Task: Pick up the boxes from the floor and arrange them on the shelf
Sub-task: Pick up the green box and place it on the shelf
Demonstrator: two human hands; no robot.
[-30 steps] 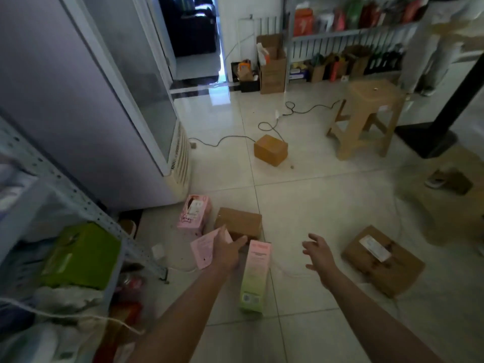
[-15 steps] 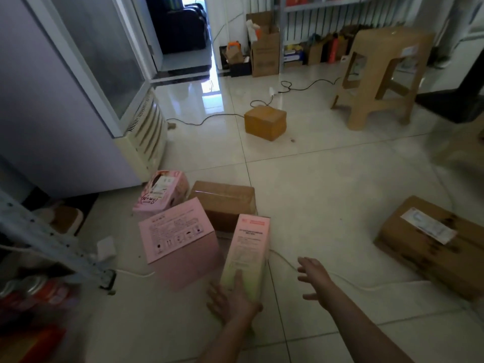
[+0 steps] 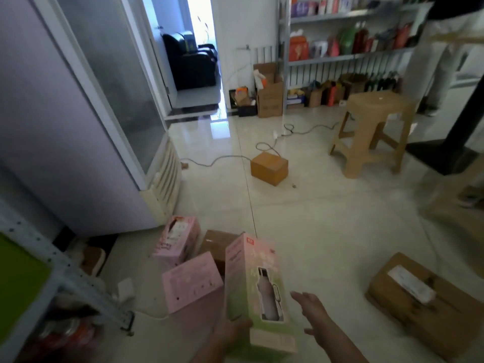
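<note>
My left hand (image 3: 231, 332) grips the tall pink-and-green bottle box (image 3: 258, 292) by its lower corner, the box tilted up off the floor at six o'clock. My right hand (image 3: 313, 313) is open, fingers spread, just beside the box at four o'clock and not touching it. One-handed on a corner like that, I reckon the long box could twist and slip; the free hand ought to steady it. At nine o'clock from the grip, a pink box (image 3: 191, 286) crowds close, with another pink box (image 3: 178, 238) and a brown box (image 3: 217, 244) toward eleven, so a swing may knock them. The metal shelf (image 3: 62, 263) sits at nine o'clock; catching its post is the other risk. A larger cardboard box (image 3: 424, 302) waits at three, a small carton (image 3: 268, 167) at twelve.
</note>
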